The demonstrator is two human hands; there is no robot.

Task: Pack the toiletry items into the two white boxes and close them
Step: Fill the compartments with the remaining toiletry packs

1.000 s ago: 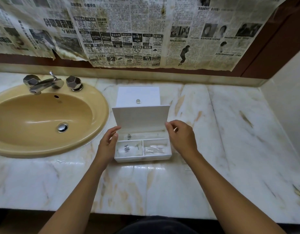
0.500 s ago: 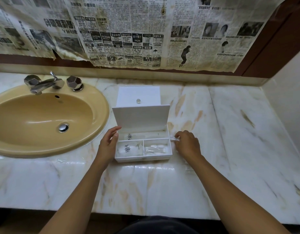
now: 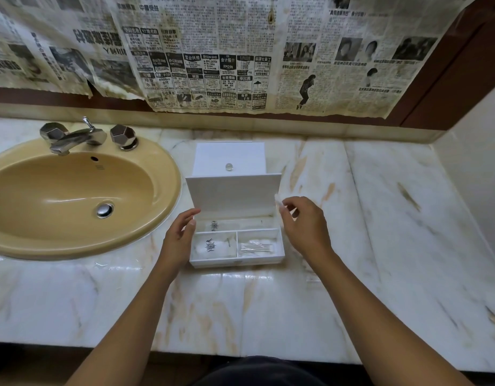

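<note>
A white box (image 3: pixel 235 262) stands open on the marble counter, its lid (image 3: pixel 233 195) upright. Its compartments hold a white pouch with a dark emblem (image 3: pixel 210 246), a packet of cotton swabs (image 3: pixel 256 247) and another wrapped item at the back (image 3: pixel 214 225). Behind it stands a second white box (image 3: pixel 230 157), closed, with a small clear knob. My left hand (image 3: pixel 180 238) rests against the open box's left side, fingers apart. Above the box's right end, my right hand (image 3: pixel 303 222) pinches a small white wrapped item (image 3: pixel 278 204).
A tan oval sink (image 3: pixel 73 196) with a chrome tap (image 3: pixel 73 136) lies to the left. Newspaper sheets (image 3: pixel 212 51) hang on the back wall. A side wall (image 3: pixel 480 185) closes the counter on the right. Bare marble (image 3: pixel 380 232) stretches right of the boxes.
My right hand went down to the counter beside the box, picked up a small white item and has lifted it to the box's right end. The left hand stayed put.
</note>
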